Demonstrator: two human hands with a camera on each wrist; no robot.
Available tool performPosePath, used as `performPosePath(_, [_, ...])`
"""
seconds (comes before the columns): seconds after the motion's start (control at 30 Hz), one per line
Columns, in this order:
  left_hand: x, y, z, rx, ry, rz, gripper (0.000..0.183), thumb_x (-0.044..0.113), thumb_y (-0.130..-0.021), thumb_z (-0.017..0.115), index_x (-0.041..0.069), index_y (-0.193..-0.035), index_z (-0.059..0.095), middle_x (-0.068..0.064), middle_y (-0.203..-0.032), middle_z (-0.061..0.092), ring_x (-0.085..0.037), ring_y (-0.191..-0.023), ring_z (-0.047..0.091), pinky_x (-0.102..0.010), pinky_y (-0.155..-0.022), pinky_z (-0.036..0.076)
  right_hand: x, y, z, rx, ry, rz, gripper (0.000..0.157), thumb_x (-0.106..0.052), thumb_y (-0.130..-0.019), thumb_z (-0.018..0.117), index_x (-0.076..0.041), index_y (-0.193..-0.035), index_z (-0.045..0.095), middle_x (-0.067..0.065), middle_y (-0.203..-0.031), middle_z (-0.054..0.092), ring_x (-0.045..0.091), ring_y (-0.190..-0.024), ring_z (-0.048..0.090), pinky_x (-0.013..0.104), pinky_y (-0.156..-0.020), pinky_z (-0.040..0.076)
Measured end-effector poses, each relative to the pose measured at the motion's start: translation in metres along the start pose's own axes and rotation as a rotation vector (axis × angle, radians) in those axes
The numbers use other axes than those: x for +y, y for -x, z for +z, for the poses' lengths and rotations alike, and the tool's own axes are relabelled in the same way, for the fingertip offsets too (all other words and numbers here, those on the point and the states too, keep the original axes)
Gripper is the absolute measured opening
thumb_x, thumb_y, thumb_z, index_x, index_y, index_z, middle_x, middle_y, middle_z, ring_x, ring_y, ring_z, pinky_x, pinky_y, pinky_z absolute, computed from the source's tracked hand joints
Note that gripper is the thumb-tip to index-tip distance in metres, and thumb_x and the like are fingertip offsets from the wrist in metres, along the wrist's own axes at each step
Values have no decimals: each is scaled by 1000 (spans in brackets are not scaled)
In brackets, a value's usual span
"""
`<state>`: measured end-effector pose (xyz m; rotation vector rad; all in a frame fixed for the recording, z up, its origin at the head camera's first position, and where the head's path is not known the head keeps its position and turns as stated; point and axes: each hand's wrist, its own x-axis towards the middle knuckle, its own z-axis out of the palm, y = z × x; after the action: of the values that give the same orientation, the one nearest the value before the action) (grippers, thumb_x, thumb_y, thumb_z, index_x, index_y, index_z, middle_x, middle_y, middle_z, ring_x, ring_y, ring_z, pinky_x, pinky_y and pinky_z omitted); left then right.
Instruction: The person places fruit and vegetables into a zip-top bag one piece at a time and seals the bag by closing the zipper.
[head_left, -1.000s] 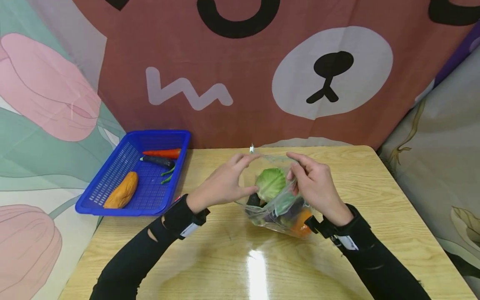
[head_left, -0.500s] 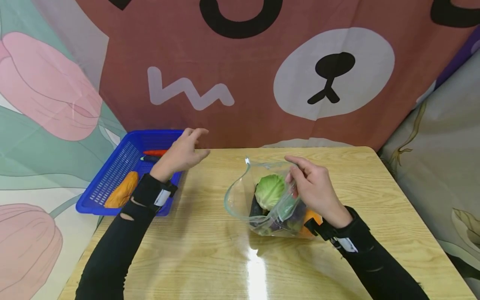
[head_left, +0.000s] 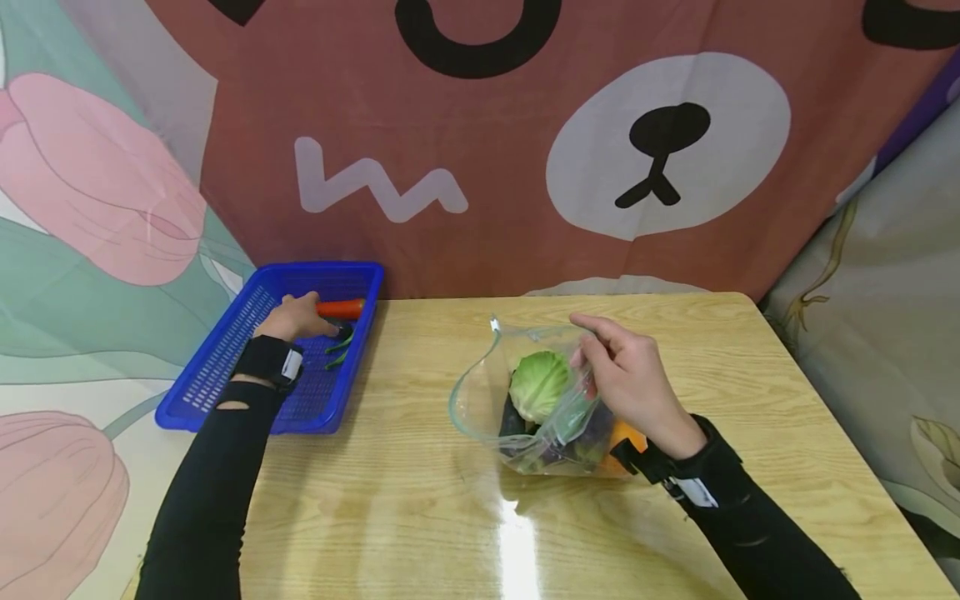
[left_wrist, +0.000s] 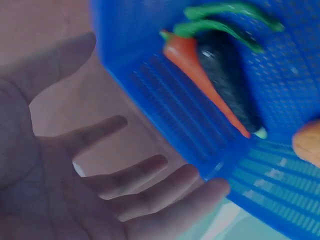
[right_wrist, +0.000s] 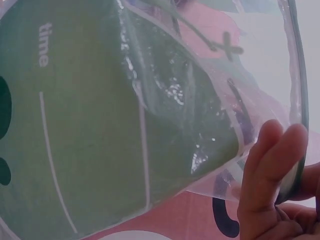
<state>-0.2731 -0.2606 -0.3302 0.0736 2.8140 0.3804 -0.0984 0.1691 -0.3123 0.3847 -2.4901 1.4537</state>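
A: Where is the left hand (head_left: 288, 319)?
B: Over the blue basket (head_left: 318, 396), just beside the orange carrot (head_left: 341, 309) and the dark eggplant (left_wrist: 225, 75). The left wrist view shows its fingers (left_wrist: 185, 207) spread apart. Whether they touch either item cannot be told.
A: List the remaining basket contents.
B: Two green peppers (left_wrist: 242, 7) near the eggplant, plus an orange-brown vegetable (left_wrist: 307, 142), cut off by the edge of that view.
A: And the right hand (head_left: 626, 371)?
B: Its fingers are clamped on the rim of the clear bag (head_left: 573, 421), at the right side.
A: State the bag's position and contents.
B: It stands on the counter (head_left: 405, 500), right of the basket and well apart from it, mouth spread wide. A green cabbage (head_left: 540, 386) sits uppermost; an orange item (head_left: 628, 437) shows lower right.
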Motion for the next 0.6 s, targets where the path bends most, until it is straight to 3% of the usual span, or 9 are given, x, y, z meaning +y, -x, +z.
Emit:
performPosePath(0.07, [-5, 2, 0, -6, -2, -33, 59, 36, -81, 68, -4, -117, 44, -26, -104, 45, -42, -96, 45, -53, -74, 41, 1, 0, 0, -1, 1, -5, 33, -18, -102, 42, -6, -130, 53, 4, -79, 61, 21, -48, 53, 31, -44, 45])
performPosePath(0.17, [-14, 6, -2, -21, -14, -100, 68, 39, -79, 69, -7, -123, 44, -32, -114, 48, -47, -103, 46, -56, -81, 42, 1, 0, -1, -4, 5, -19, 32, -16, -102, 43, -6, -131, 53, 3, -79, 61, 18, -48, 53, 30, -45, 45])
performPosePath(0.3, [-27, 11, 1, -40, -29, -174, 86, 37, -78, 71, -17, -133, 35, -43, -131, 33, -57, -118, 35, -63, -94, 34, 1, 1, -1, -13, -3, -17, 32, -14, -102, 43, -6, -132, 52, 3, -79, 61, 19, -49, 53, 30, -45, 46])
performPosePath(0.5, [-42, 16, 9, -46, -64, -219, 72, 29, -74, 74, -20, -120, 49, -44, -127, 37, -55, -117, 39, -57, -93, 39, 1, 4, 0, -24, -8, 5, 33, -15, -102, 43, -5, -132, 52, 3, -80, 61, 23, -50, 54, 31, -46, 46])
performPosePath(0.6, [-49, 19, 12, -64, 5, -268, 66, 24, -71, 76, -19, -116, 53, -43, -126, 39, -52, -115, 41, -54, -94, 40, 1, 4, 0, -20, -4, 7, 33, -15, -102, 43, -5, -131, 52, 3, -80, 62, 22, -50, 54, 31, -45, 46])
